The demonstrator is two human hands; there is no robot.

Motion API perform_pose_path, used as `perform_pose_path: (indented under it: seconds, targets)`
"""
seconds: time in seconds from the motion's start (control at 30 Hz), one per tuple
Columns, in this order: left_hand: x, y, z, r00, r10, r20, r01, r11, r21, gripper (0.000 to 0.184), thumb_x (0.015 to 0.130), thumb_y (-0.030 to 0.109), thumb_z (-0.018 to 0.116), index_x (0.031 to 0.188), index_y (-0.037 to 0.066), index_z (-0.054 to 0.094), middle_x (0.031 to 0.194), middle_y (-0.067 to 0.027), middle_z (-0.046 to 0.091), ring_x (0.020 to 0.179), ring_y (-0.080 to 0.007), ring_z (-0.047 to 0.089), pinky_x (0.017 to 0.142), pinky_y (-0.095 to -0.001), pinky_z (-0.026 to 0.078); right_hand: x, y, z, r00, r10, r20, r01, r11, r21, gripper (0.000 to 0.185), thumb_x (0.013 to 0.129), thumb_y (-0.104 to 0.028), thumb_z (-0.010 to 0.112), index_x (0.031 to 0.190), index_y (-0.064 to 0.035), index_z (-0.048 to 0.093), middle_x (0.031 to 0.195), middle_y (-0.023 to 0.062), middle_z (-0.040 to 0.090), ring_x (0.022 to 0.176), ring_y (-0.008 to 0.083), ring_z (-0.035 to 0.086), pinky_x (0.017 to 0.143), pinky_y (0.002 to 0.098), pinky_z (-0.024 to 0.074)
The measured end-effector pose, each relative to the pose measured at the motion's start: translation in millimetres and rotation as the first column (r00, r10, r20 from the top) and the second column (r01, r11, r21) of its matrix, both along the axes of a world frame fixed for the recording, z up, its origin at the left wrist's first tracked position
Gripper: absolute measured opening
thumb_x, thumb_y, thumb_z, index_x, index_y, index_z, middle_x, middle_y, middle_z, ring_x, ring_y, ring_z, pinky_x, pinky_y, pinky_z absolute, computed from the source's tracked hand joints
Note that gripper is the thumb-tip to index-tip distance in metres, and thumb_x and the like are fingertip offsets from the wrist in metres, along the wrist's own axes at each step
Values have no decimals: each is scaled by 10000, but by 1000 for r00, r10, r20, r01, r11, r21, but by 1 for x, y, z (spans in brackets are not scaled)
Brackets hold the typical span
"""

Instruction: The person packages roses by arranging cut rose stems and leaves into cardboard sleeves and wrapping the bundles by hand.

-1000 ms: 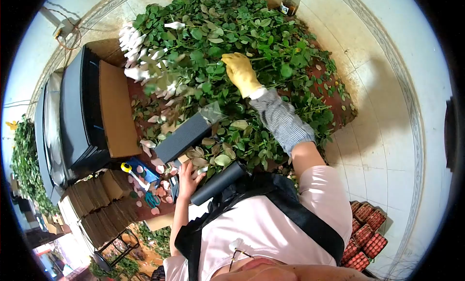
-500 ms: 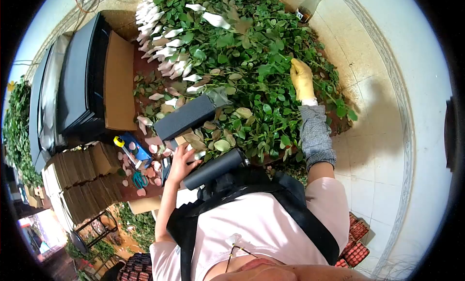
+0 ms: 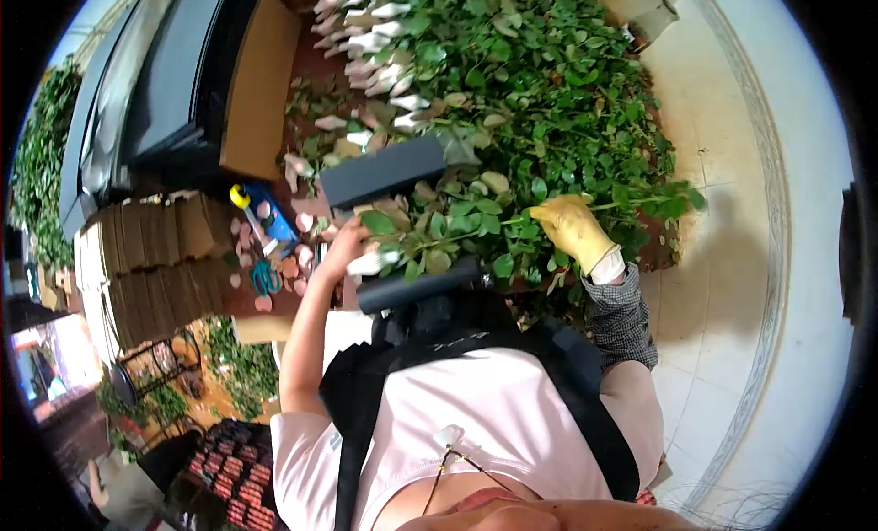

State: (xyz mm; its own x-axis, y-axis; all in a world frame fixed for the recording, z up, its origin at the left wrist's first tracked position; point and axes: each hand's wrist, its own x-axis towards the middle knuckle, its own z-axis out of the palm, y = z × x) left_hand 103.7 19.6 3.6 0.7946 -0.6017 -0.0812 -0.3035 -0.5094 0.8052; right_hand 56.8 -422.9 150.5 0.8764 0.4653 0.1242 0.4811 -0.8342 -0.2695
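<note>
My right hand (image 3: 576, 231), in a yellow glove, is closed around the stem of a leafy rose (image 3: 631, 203). The stem runs across the front of a large heap of rose stems (image 3: 549, 101), its leafy end sticking out to the right. My bare left hand (image 3: 342, 246) is beside a white-wrapped rose head (image 3: 373, 263), fingers stretched forward and partly behind a leaf. Just in front of my chest lies a black cylinder (image 3: 419, 286). A dark grey rectangular block (image 3: 382, 171) sits beyond my left hand.
Left of the heap stand dark sheets with a cardboard panel (image 3: 261, 83). Stacked brown cardboard (image 3: 160, 257) is at the left. Teal scissors (image 3: 265, 277), a yellow-capped cutter (image 3: 241, 198) and loose pink petals lie on the table. A glass vase (image 3: 654, 23) stands at the back right.
My right hand has come down from the heap towards me, drawing a rose stem along. My left hand has moved slightly forward, its fingers closer together. The whole view has shifted.
</note>
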Motion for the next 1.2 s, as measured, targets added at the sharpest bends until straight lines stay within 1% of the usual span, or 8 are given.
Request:
perform_pose_path:
  seconds: [0.13,0.4,0.43,0.57,0.73,0.8,1.0,1.2]
  targets:
    - [0,-18,37,992,-60,109,51,995,80,345,790,262,787,1048,52,696,1253,-165,540,1156,-373,509,964,-449,445,-34,2,-28,990,-131,-60,97,913,-395,134,804,-101,618,835,-157,736,693,65,658,706,251,662,646,388,520]
    - [-33,-28,36,956,15,293,-46,994,98,552,718,258,836,1178,32,631,1358,-213,468,1213,-414,479,1012,-474,428,-59,18,-118,949,-287,131,300,949,-98,209,800,-87,585,965,-95,712,972,87,705,914,317,646,806,430,526]
    - [-33,-29,45,966,-2,259,-34,990,134,580,707,293,844,1182,35,634,1365,-219,466,1213,-415,479,1016,-484,425,-65,17,-124,930,-367,30,357,918,173,277,847,-114,592,1106,-96,689,1052,108,697,967,333,643,875,427,518]
    - [-17,-21,57,945,-126,301,45,964,262,593,683,312,840,1185,64,648,1304,-176,502,1184,-385,496,982,-478,429,-33,-7,-62,765,-249,-594,287,957,-31,423,870,-118,632,1292,-107,607,1201,160,653,1136,338,597,973,416,490]
    - [-6,-21,53,918,-198,343,78,940,333,597,658,336,829,1155,61,647,1215,-148,533,1134,-362,519,927,-479,434,39,-22,2,696,-211,-687,273,962,-19,643,895,-257,684,1465,-116,423,1503,133,439,1279,288,532,1080,402,444]
    - [-17,-23,64,931,-204,303,74,918,390,543,676,311,826,1105,33,645,1222,-191,525,1124,-384,530,927,-474,446,67,-18,-13,434,-319,-843,145,948,-283,604,892,-263,693,1431,-100,475,1441,134,513,1245,276,556,1052,397,464]
    - [-36,-6,41,962,1,273,-45,987,157,360,752,98,762,1076,6,635,1260,-216,515,1120,-413,537,951,-475,456,-3,19,-47,590,-575,-566,255,799,-545,296,827,-265,636,1065,-99,695,1052,130,702,1025,330,652,934,467,489]
    - [-36,-24,44,950,47,310,-116,971,208,391,722,67,780,1079,22,627,1268,-202,494,1128,-415,507,960,-476,440,-44,7,-84,851,-347,-394,238,924,-300,569,775,-278,737,1261,-56,542,1091,158,659,1063,317,617,994,469,449]
